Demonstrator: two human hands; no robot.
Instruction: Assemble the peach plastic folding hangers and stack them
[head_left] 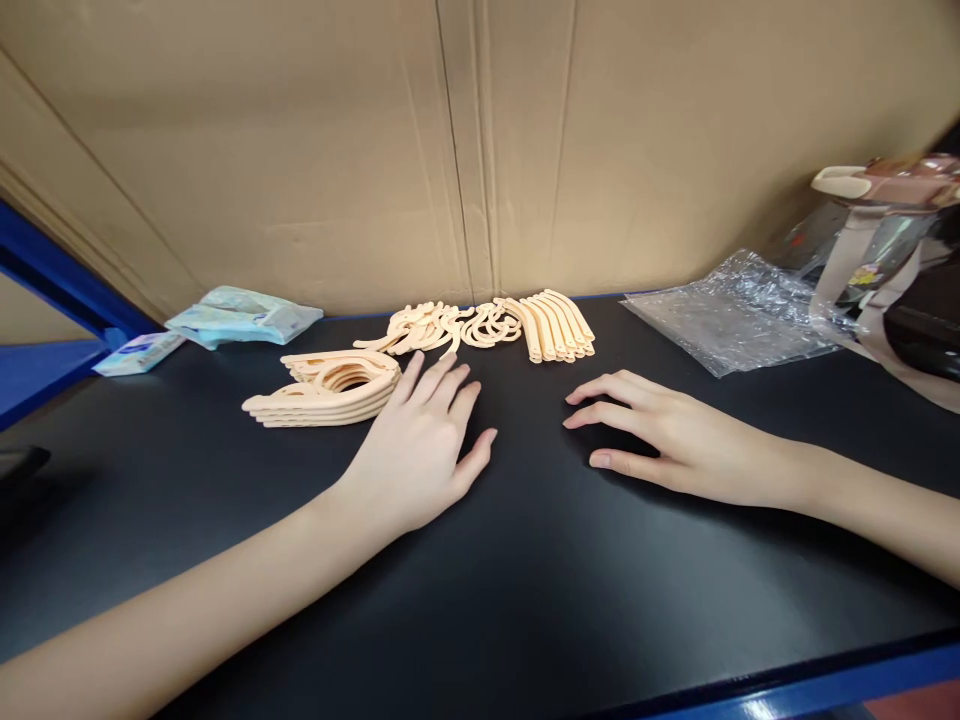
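Observation:
My left hand (416,450) is open, palm down over the black table, its fingers slightly spread and nothing in its grasp. Just beyond it on the left lies a stack of beige folding hangers (322,405), close to its index and little finger side. My right hand (667,440) rests open on the table to the right, fingers apart and free of any object. Behind both hands lie beige curved arm pieces (551,325) in a neat row, small hook pieces (491,325) beside them, and a loose pile of beige hanger parts (420,328).
A clear plastic bag (731,315) lies at the back right, by a transparent bottle (870,250) with a beige strap. Blue tissue packs (244,317) sit at the back left. Cardboard (300,150) stands behind the table, and a dark object (19,470) shows at the left edge.

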